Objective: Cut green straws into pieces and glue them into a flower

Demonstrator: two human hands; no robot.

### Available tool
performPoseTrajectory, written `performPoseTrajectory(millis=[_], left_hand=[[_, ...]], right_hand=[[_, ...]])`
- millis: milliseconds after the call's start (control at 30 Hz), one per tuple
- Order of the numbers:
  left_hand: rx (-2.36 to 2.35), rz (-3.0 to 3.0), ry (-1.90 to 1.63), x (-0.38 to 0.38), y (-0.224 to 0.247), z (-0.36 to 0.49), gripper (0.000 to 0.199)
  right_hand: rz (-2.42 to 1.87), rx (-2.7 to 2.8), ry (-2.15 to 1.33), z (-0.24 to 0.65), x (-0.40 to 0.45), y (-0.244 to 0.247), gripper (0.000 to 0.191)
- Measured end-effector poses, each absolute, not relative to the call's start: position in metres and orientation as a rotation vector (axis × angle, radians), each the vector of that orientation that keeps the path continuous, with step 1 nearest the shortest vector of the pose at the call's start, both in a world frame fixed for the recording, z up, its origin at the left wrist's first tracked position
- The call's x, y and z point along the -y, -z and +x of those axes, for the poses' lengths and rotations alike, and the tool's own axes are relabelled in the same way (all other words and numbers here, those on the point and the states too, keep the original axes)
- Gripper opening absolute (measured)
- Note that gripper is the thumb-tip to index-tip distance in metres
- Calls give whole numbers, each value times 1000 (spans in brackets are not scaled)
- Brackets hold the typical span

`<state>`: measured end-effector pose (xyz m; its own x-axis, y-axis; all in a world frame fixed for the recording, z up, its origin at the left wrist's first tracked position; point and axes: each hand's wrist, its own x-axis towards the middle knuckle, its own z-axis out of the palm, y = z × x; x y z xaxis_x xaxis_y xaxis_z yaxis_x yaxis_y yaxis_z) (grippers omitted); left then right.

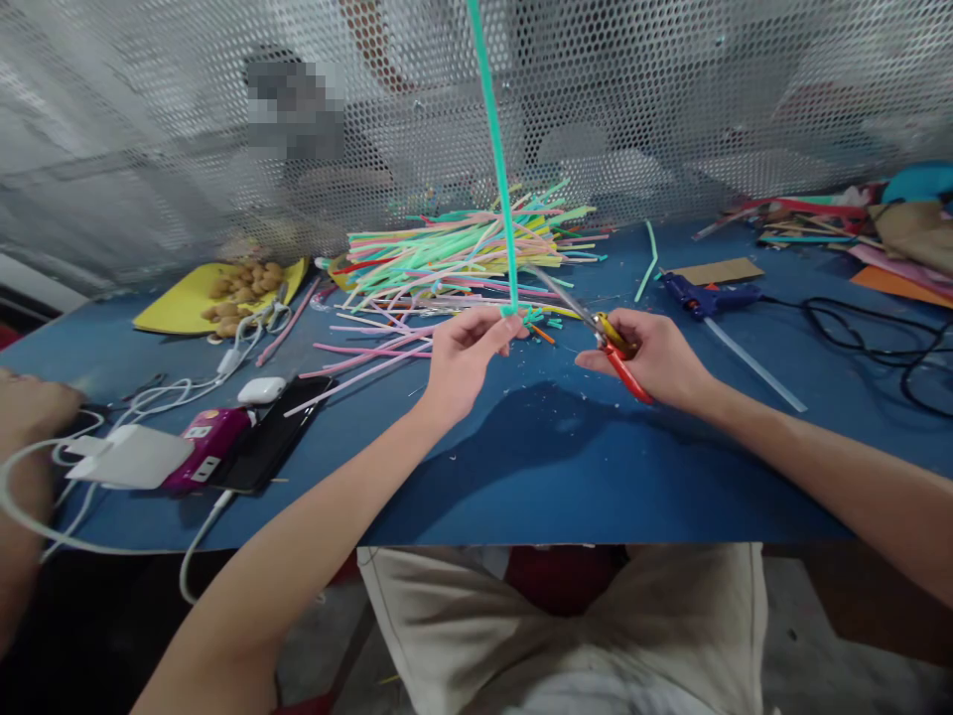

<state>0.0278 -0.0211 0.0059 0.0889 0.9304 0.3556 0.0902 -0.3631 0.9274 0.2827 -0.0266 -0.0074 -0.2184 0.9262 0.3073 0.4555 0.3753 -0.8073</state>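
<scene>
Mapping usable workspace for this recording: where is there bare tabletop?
Mainly the tabletop near its front edge, between left forearm and right forearm. Crowded: back centre, with fuzzy stems; left, with the phone and white charger.

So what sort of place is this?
Probably a small craft workshop bench: a heap of fuzzy craft stems on a blue table, a glue gun with its cord, and scissors in the right hand.
</scene>
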Motion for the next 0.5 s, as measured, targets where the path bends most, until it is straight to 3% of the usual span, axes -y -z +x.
performPoseTrajectory(millis=[100,300,500], left_hand=[[-1035,1581,-1432,17,-8,23,27],[-914,1600,-1322,20,-8,23,20],[-958,1657,-1064,28,-4,27,29]], right_hand=[[-1322,2005,-618,288,26,5,56],[-1308,2165,-618,285,32,2,48],[-1314,2114,-851,279,44,-3,51]])
